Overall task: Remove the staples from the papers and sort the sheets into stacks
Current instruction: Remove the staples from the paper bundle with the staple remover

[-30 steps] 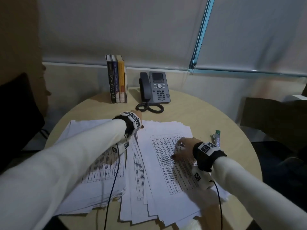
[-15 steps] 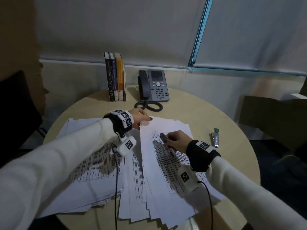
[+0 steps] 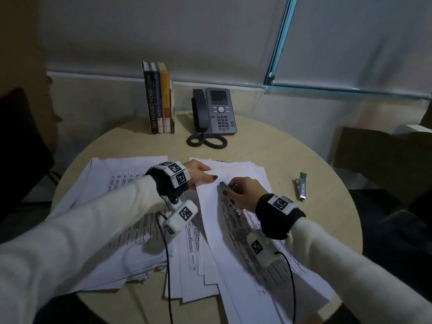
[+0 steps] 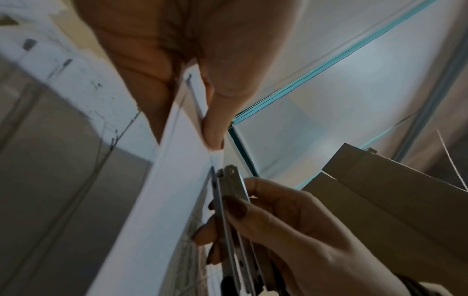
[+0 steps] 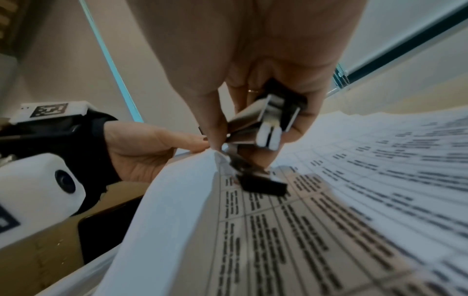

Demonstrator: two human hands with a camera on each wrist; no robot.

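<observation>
A stapled set of printed sheets (image 3: 211,213) lies on top of the fanned right-hand pile. My left hand (image 3: 209,177) pinches its top left corner between thumb and fingers and holds it lifted (image 4: 182,128). My right hand (image 3: 230,192) grips a metal staple remover (image 3: 222,186). The tool's tip (image 5: 234,160) is at that lifted corner, right by the left thumb. In the left wrist view the staple remover (image 4: 229,192) stands along the paper's edge. The staple itself is not visible. A second pile of sheets (image 3: 109,206) lies to the left, under my left forearm.
Papers cover most of the round table (image 3: 304,155). A small metal tool with a green end (image 3: 301,186) lies to the right of the papers. Three upright books (image 3: 159,99) and a desk phone (image 3: 214,113) with a coiled cord stand at the back.
My right hand rose off the printed sheet and brought the staple remover to the top left corner. My left hand shifted a little right and lifted that corner.
</observation>
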